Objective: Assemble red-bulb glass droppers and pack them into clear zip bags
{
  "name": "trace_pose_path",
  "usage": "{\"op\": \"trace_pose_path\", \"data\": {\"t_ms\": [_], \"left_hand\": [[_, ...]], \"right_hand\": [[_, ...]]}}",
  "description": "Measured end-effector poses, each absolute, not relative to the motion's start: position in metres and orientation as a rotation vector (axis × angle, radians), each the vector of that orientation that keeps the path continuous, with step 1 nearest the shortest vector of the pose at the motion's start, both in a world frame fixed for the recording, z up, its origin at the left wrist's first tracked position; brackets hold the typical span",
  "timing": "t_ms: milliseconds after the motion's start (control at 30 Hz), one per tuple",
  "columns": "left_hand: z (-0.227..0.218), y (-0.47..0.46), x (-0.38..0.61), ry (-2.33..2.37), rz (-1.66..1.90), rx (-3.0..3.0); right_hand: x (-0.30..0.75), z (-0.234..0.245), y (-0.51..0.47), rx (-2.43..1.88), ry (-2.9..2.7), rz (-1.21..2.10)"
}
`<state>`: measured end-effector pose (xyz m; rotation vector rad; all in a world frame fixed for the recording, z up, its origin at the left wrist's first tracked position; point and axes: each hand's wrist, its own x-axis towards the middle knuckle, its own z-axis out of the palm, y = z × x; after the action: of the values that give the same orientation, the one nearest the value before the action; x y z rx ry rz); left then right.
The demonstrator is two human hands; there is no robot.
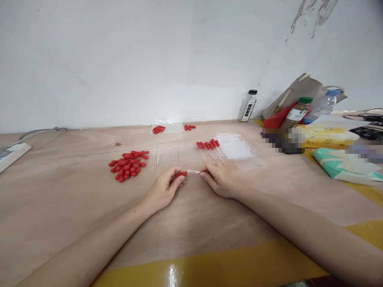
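- The left hand (pixel 166 188) pinches a red bulb (pixel 181 174).
- The right hand (pixel 220 181) pinches a clear tube (pixel 193 172), whose other end meets the bulb, above the counter (pixel 74 191).
- Just beyond lie loose tubes (pixel 167 156) and bulb-topped tubes (pixel 208 144).
- A pile of bulbs (pixel 126 166) lies left of them, plastic bags (pixel 236 148) right.

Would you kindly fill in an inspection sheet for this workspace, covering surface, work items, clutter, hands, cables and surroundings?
Surface: wooden tabletop, yellow tape along the near edge.
Work items: red bulb pile left of clear tubes; red-bulbed tubes beside flat clear bags.
Clutter: black-capped bottle, green-capped bottle, tan bag and tissue pack on the right.
Hands: left hand holds a red bulb; right hand holds a clear tube, its end at the bulb; seating unclear.
Cables: grey cable far left, black cables far right.
Surroundings: pale wall, marked at upper right.
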<state>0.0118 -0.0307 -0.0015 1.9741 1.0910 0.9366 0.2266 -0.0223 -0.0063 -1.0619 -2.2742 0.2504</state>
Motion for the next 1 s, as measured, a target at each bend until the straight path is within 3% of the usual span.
{"op": "trace_pose_path", "data": {"t_ms": [367, 733, 1000], "left_hand": [[0.001, -0.036, 0.007, 1.082, 0.903, 2.223], [0.004, -0.04, 0.008, 1.028, 0.98, 2.538], [0.006, -0.041, 0.007, 0.939, 0.912, 2.616]], "right_hand": [[0.231, -0.007, -0.017, -0.933, -2.351, 0.291], [0.225, 0.001, -0.028, -0.968, -2.402, -0.011], [0.218, 0.001, -0.032, -0.973, -2.44, 0.014]]}}
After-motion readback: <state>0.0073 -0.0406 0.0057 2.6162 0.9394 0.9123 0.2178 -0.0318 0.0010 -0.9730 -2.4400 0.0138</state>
